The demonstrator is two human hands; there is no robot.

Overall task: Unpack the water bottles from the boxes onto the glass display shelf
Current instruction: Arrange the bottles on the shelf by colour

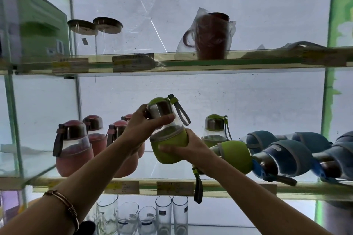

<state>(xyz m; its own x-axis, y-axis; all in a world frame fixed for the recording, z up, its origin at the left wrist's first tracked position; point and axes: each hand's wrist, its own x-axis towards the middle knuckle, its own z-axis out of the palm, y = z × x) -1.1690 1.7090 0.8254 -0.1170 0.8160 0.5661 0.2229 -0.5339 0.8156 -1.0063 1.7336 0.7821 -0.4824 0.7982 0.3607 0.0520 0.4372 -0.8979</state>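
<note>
Green water bottle (168,133): long axis near upright, cap tilted up-left; left hand (142,126) fingers grip cap, right hand (188,147) fingers clasp sleeve. Shelf (229,187) labels unreadable.

Held green bottle (168,135): clear glossy body, brushed-metal collar, matt cloth sleeve, smooth green plastic cap. Pink bottles (73,147) and blue bottles (282,156) wore similar matt cloth sleeves. Shelf (229,187) was smooth glass. Brown mug (212,38) sat in crinkled clear plastic film. Bracelet (65,208) was polished coppery metal.
</note>
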